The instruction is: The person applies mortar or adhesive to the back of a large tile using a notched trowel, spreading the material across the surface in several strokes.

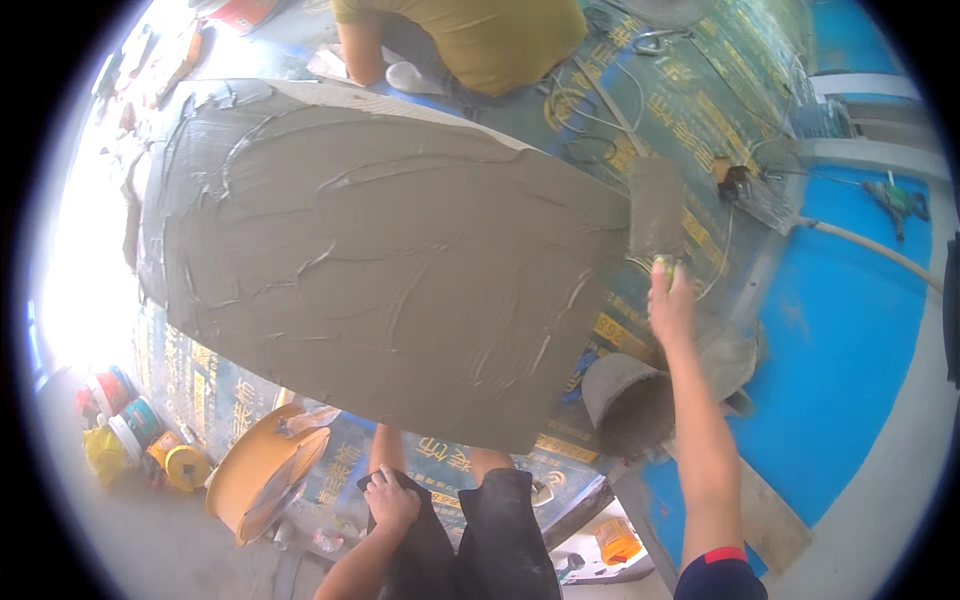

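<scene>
A large slab (pixel 400 250) lies in front of me, its upper face coated in wet grey mortar with ridges and swirl marks. My right hand (pixel 672 300) is closed around the yellow-green handle of a flat trowel (pixel 656 208). The trowel's rectangular blade is smeared with grey mortar and lies at the slab's right edge; whether it touches the slab I cannot tell. My left hand (pixel 392 500) rests on my bent knee, fingers laid over the dark shorts and holding nothing.
A grey bucket (pixel 628 400) stands below the slab's right end. At lower left are an orange-yellow round tub (pixel 262 475) and several small containers (pixel 140 425). Another person (pixel 490 45) crouches beyond the slab. Printed green sheeting (pixel 690 110) covers the floor; a green power tool (pixel 896 203) lies on blue sheeting.
</scene>
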A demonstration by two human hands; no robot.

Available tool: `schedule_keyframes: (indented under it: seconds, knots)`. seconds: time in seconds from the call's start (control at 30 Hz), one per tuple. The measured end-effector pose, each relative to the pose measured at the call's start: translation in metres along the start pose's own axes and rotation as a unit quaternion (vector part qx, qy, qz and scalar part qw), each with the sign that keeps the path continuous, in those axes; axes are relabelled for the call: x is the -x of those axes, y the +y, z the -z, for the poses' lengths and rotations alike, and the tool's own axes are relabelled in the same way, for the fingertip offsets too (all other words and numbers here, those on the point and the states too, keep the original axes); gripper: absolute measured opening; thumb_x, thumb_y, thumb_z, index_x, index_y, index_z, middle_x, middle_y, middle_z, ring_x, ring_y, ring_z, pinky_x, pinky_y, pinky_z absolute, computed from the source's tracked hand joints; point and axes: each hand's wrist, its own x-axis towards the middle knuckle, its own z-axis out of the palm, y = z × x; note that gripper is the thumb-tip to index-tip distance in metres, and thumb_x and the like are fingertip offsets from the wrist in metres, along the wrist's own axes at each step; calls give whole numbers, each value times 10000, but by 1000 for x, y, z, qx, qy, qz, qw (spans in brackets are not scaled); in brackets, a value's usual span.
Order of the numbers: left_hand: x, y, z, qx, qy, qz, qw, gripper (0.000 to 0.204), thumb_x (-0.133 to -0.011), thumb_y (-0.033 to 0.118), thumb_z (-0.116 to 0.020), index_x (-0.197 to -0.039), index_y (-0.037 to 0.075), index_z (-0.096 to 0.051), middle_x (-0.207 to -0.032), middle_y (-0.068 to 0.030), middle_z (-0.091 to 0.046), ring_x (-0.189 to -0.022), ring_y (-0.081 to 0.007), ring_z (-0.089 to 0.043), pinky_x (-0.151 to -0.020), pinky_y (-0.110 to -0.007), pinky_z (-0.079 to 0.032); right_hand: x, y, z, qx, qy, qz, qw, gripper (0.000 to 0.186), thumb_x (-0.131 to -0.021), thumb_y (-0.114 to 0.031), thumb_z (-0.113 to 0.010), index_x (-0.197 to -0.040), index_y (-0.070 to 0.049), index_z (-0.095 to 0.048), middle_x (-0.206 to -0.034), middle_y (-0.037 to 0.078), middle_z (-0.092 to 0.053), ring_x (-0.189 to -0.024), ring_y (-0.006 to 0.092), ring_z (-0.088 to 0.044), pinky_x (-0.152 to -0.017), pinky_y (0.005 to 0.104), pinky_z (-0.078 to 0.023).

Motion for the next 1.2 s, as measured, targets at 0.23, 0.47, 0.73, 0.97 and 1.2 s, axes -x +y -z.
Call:
schedule_keyframes:
  seconds: [0.23,0.47,0.73,0.97,1.2]
  knots:
    - [-15,-21,-5,28,46,-32,998,749,-780,252,-589,-1436,-70,-425,-1198,-221,-582,-1070,-360,-597,-919,-469,-464,49,-181,-95,-222,-238,51,944,553,-988,-493,-503,-1100,44,-573,-856,226,-691,-852,407,-686,-772,493,-524]
    - [-21,-26,9,32,21,-28,999,732,-799,273,-589,-1424,-73,-429,-1175,-226,-591,-1030,-365,-614,-910,-472,-473,-5,-217,-146,-195,-153,84,965,471,-978,-459,-529,-1054,5,-572,-912,218,-625,-848,361,-590,-730,456,-469]
    - [-31,-35,16,85,23,-49,995,725,-797,270,-611,-1415,-61,-426,-1163,-222,-584,-1020,-364,-614,-890,-472,-485,-59,-76,-57,-357,0,-153,921,406,-1012,-480,-517,-1057,-77,-551,-636,-3,-467,-456,116,-459,-371,288,-380]
    - [-40,-62,16,113,12,-49,992,731,-796,279,-624,-1415,-56,-425,-1172,-222,-582,-1034,-370,-613,-886,-472,-491,43,-37,-84,-382,-29,-151,911,501,-999,-570,-526,-987,-70,-512,-645,15,-510,-431,121,-489,-376,275,-396]
    - [-45,-69,24,131,18,-72,989,745,-797,285,-622,-1429,-54,-419,-1152,-219,-596,-1031,-360,-613,-887,-476,-485,66,-150,-152,-436,-193,-126,870,523,-973,-609,-556,-923,-91,-501,-630,3,-496,-434,106,-481,-384,281,-408]
